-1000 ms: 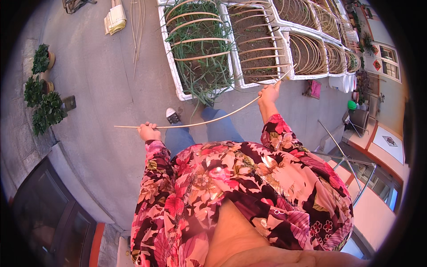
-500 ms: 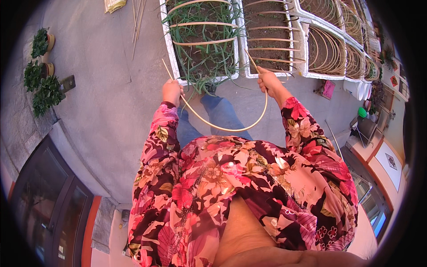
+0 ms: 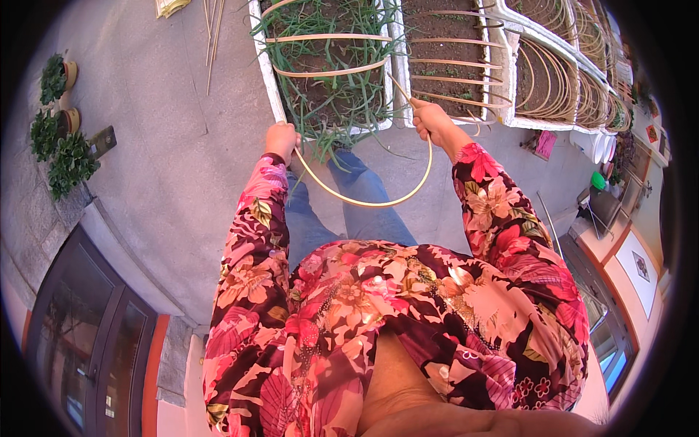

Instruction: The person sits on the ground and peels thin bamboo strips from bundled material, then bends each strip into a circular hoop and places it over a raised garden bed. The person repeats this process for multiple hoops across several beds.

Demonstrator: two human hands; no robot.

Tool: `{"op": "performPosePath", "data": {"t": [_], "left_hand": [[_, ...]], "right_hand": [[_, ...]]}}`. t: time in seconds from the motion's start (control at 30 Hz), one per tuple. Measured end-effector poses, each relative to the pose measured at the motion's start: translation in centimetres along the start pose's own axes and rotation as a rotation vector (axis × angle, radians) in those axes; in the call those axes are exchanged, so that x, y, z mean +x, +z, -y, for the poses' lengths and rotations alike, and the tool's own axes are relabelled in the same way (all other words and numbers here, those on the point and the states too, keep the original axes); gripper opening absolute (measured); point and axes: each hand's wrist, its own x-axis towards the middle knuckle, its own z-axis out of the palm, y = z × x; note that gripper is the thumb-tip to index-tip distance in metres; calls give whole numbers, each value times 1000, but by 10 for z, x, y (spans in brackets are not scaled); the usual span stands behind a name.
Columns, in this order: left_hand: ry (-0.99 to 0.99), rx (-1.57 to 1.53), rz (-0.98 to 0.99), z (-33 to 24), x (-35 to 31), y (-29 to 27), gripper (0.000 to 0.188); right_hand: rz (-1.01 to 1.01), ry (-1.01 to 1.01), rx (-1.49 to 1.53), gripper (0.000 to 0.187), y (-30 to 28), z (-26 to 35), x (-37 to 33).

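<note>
Between my hands a thin pale bamboo strip (image 3: pixel 366 204) is bent into a U, its curve toward my body. My left hand (image 3: pixel 282 140) is closed round one side of it, by the near left corner of a white planter box (image 3: pixel 270 76). My right hand (image 3: pixel 431 122) grips the other side, and that end sticks out past my fingers toward the planter's near right corner. Green leafy stalks (image 3: pixel 335 91) grow in the planter's soil, and several bamboo hoops (image 3: pixel 331 73) arch over them.
A second white planter (image 3: pixel 477 87) with hoops over bare soil stands to the right, with more hooped boxes (image 3: pixel 553 80) beyond. Loose bamboo strips (image 3: pixel 213 36) lie on the concrete at the far left. Potted plants (image 3: pixel 71 156) line the left side.
Both hands have shifted slightly with the bent strip, the right one a little left and forward. The strip's bend is somewhat narrower, and its left end no longer shows above my left hand.
</note>
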Motion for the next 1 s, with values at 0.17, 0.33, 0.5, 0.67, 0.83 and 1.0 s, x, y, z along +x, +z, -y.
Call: {"op": "performPosePath", "data": {"t": [0.17,0.33,0.5,0.67,0.83,1.0], "left_hand": [[28,112,46,-18,33,4,12],[-35,134,71,-31,64,18,15],[-53,161,36,-25,62,18,14],[-108,122,34,-14,69,7,15],[-140,151,6,-22,107,-1,15],[-163,189,-2,-35,129,5,20]], "right_hand": [[51,82,48,35,2,-3,36],[3,132,52,31,-1,-1,76],[58,112,24,41,-5,2,79],[42,73,-45,39,2,-2,102],[33,-87,-250,27,6,0,167],[7,-44,-349,12,-14,1,220]]}}
